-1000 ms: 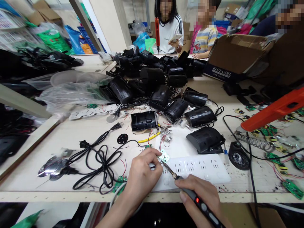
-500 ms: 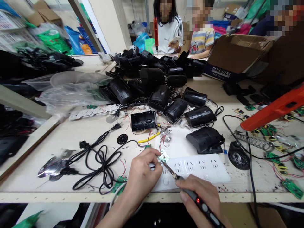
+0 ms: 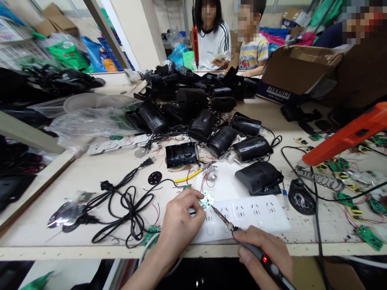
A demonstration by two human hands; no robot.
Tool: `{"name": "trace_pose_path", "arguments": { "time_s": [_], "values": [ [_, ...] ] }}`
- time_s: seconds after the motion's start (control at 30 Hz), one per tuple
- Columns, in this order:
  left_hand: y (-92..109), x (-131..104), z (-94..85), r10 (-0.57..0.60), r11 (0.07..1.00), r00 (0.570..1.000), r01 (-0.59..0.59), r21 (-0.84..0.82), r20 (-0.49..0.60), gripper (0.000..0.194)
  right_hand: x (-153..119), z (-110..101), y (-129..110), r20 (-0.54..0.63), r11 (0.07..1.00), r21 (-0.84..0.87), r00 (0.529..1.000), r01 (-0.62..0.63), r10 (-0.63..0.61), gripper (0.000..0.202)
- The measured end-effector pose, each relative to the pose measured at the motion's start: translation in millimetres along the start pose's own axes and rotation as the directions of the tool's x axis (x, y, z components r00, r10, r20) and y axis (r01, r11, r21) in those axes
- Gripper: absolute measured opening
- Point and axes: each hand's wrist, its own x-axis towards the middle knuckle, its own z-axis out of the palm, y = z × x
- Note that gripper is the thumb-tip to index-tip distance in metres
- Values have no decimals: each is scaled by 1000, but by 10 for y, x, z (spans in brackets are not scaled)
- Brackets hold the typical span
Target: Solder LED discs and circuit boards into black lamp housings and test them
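The left hand (image 3: pixel 183 215) and right hand (image 3: pixel 267 249) (left forearm (image 3: pixel 155 258) too) are bare.

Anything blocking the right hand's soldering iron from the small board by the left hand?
Nothing visible. The soldering iron in the right hand has its tip at the near edge of the small board; the left hand sits left of that line. The white power strip lies beneath the iron. Tip contact: can't tell.
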Motion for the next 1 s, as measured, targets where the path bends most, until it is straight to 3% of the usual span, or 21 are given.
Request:
{"name": "trace_pose_path", "arguments": {
  "time_s": [0.17, 0.4, 0.6, 0.77, 0.83, 0.9, 1.0],
  "values": [
    [-7, 1, -1, 4, 1000, 1000, -4, -4, 4, 20, -42, 51, -4, 2, 998, 15, 998, -58, 58, 30],
    [6, 3, -19, -3, 1000, 1000, 3, -5, 12, 20, -20, 26, -22, -13, 999, 34, 1000, -8, 8, 27],
    [-5, 8, -7, 15, 1000, 1000, -15, 8, 10, 20, -29, -91, -28, -54, 1000, 16, 999, 8, -7, 26],
    [-53, 1, -30, 66, 994, 997, -69, 84, 39, 20, 57, -307, 83, -180, 980, 191, 979, -55, 91, 24],
    [-109, 4, -38, 105, 985, 993, -112, 132, 62, 19, 140, -455, 156, -295, 964, 257, 944, -73, 150, 25],
    [-177, 18, -39, 142, 972, 986, -155, 174, 84, 20, 225, -637, 232, -437, 956, 280, 876, -83, 204, 26],
    [-258, 46, -32, 180, 955, 978, -200, 217, 108, 20, 317, -926, 336, -669, 970, 221, 707, -106, 229, 27]
  ]
}}
